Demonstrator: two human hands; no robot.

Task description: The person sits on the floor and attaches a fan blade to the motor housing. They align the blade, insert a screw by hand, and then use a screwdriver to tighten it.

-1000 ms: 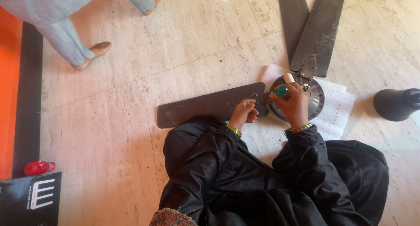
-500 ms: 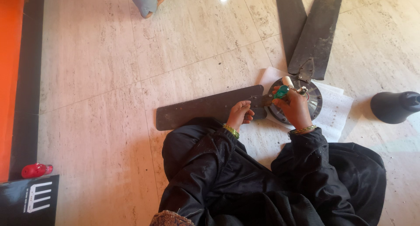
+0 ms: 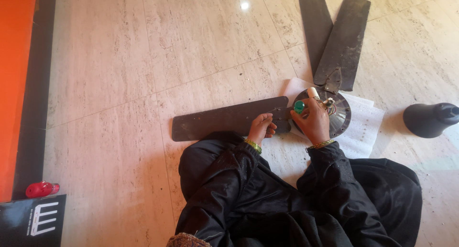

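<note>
I sit on a tiled floor in black sleeves over a dismantled ceiling fan. My right hand [image 3: 315, 120] is shut on a green-handled screwdriver [image 3: 299, 106], held upright where a dark brown blade [image 3: 224, 119] joins the round motor housing [image 3: 338, 114]. My left hand [image 3: 261, 127] presses on that blade's inner end, fingers curled over its edge. The screwdriver's tip is hidden by my hand.
Two more fan blades [image 3: 342, 41] lie beyond the motor. White foam sheet [image 3: 366, 125] lies under the motor. A dark cone-shaped fan cover [image 3: 428, 119] sits at the right. A red object [image 3: 40, 189] and a black box [image 3: 31, 220] lie bottom left beside an orange mat [image 3: 14, 84].
The person walking at the top left has left the view. My right hand has turned the screwdriver more upright. My view has shifted slightly.
</note>
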